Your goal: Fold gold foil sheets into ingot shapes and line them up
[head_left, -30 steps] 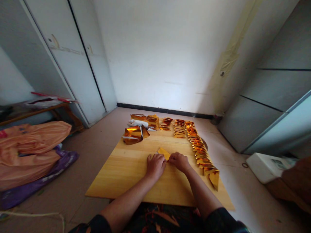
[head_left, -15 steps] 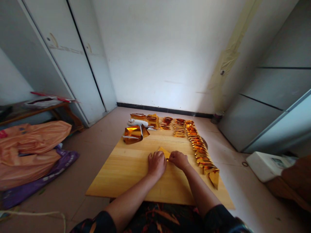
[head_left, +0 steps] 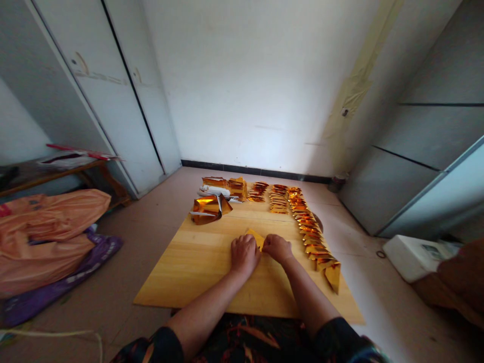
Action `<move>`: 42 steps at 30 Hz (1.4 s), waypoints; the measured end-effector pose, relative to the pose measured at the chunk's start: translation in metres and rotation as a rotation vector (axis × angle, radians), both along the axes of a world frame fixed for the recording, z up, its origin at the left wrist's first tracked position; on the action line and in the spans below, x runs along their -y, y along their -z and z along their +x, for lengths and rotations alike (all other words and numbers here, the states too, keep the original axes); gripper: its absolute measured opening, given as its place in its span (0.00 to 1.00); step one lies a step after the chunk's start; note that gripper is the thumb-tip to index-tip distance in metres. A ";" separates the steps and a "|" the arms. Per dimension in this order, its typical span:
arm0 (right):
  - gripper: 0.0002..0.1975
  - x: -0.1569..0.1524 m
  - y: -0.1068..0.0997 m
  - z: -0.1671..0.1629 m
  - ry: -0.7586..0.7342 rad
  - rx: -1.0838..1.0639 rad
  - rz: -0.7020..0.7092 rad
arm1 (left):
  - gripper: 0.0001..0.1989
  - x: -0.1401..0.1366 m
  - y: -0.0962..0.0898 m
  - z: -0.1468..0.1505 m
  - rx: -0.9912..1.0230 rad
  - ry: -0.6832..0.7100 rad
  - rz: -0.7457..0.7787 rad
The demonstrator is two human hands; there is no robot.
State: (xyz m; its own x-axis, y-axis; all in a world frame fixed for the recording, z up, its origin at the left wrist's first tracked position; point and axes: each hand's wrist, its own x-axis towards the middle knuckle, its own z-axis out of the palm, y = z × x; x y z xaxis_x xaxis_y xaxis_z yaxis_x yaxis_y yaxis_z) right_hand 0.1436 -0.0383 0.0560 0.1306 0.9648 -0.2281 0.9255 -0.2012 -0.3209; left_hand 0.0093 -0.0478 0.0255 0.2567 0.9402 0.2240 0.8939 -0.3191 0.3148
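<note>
Between my two hands a piece of gold foil paper [head_left: 256,235] lies on the wooden board [head_left: 196,257], partly covered by my fingers. My left hand [head_left: 245,253] has its fingers curled and pressed on the paper's left side. On the other side my right hand [head_left: 278,248] pinches the paper's near right edge with thumb and fingertips. A long overlapping row of folded gold foil pieces [head_left: 312,232] runs down the right of the board. Two shorter rows, a middle one [head_left: 279,199] and a left one [head_left: 258,191], sit at the far edge.
Curled gold foil sheets [head_left: 207,207] lie at the board's far left, with a white roll [head_left: 215,191] and more foil [head_left: 237,188] behind. Orange cloth or plastic [head_left: 49,232] and a purple bag [head_left: 71,275] are at left. A white box [head_left: 416,257] stands at right.
Both hands stay at the gold foil paper with only a slight shift of the fingers. The rows of folded pieces look the same.
</note>
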 end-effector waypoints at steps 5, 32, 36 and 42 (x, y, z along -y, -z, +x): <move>0.06 -0.001 0.001 0.000 0.018 -0.023 -0.001 | 0.02 0.001 0.000 0.000 0.012 -0.007 -0.017; 0.12 0.004 0.011 0.015 -0.159 -0.065 0.148 | 0.10 -0.006 0.003 -0.009 0.063 0.099 -0.019; 0.15 0.014 0.016 0.020 -0.328 -0.010 0.293 | 0.11 -0.014 0.001 -0.019 0.015 0.178 0.076; 0.13 0.025 0.018 0.008 -0.469 -0.029 0.374 | 0.09 -0.018 0.005 -0.032 -0.097 0.324 0.150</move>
